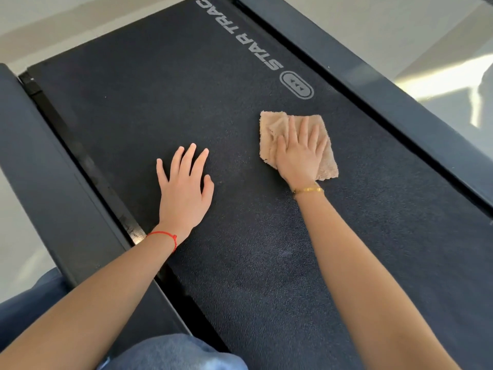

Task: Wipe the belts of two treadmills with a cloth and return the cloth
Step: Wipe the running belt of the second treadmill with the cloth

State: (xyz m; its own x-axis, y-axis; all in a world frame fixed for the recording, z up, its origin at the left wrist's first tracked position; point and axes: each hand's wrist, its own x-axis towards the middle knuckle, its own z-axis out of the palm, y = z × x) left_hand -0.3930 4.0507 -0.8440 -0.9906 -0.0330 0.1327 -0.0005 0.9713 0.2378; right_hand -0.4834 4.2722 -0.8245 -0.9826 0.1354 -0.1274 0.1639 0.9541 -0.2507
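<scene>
A black treadmill belt (240, 236) with grey "STAR TRAC" lettering fills most of the view. A folded beige cloth (272, 129) lies flat on the belt, right of centre. My right hand (298, 153) presses on the cloth with straight, spread fingers. My left hand (184, 190) rests flat on the bare belt to the left, fingers spread, holding nothing.
Dark side rails run along both edges of the belt, the left rail (53, 182) and the right rail (400, 102). Pale floor (400, 28) lies beyond them. My knees in blue jeans (173, 353) are at the bottom edge.
</scene>
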